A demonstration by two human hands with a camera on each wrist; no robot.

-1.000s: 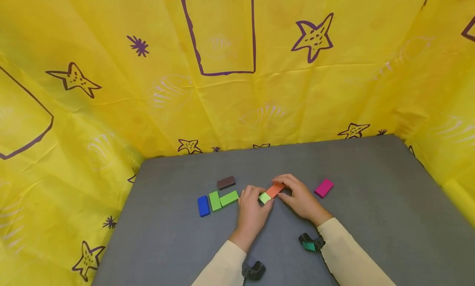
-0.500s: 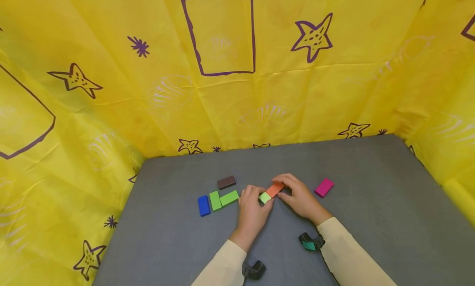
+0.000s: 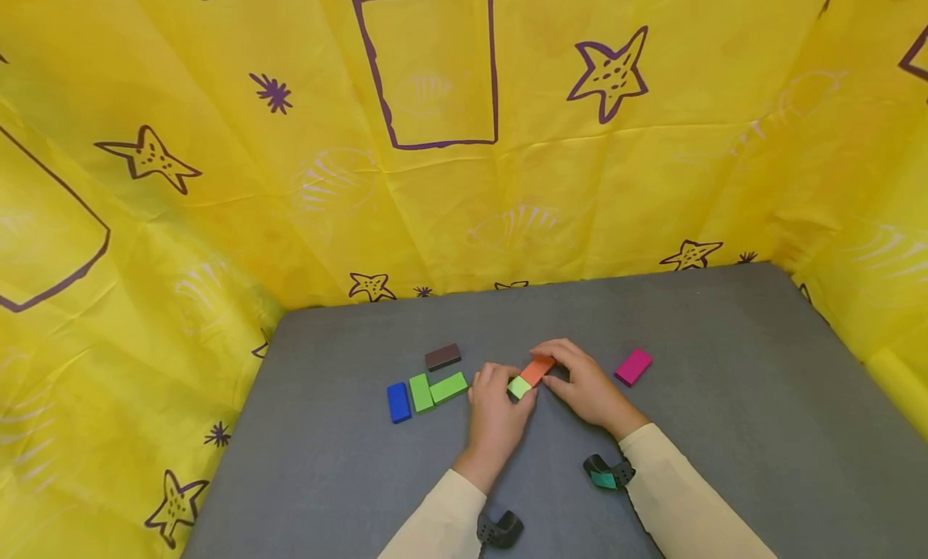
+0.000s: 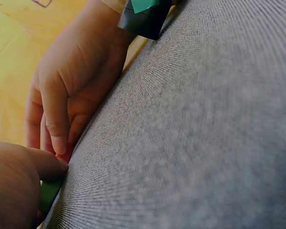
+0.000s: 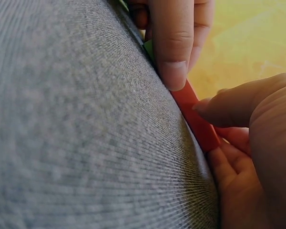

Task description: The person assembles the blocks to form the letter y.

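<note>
An orange-red block (image 3: 537,371) and a light green block (image 3: 519,387) lie end to end on the grey table, between the two hands. The left hand (image 3: 496,418) pinches the light green block between thumb and fingers. Around the orange-red block, the right hand (image 3: 589,388) curls its thumb and fingers; in the right wrist view its thumb presses the red side (image 5: 195,114). The left thumb (image 5: 174,71) reaches over the seam between the blocks. Only a sliver of the green block (image 4: 48,193) shows under the left hand in the left wrist view.
Left of the hands lie two bright green blocks, one upright in view (image 3: 420,393) and one slanted (image 3: 449,388), meeting in a T. A blue block (image 3: 398,403) sits beside them, a dark brown block (image 3: 442,357) behind. A magenta block (image 3: 634,367) lies to the right. Yellow cloth (image 3: 435,221) walls the table.
The left hand has shifted very slightly to the right with the light green block. The right hand and the other blocks look the same.
</note>
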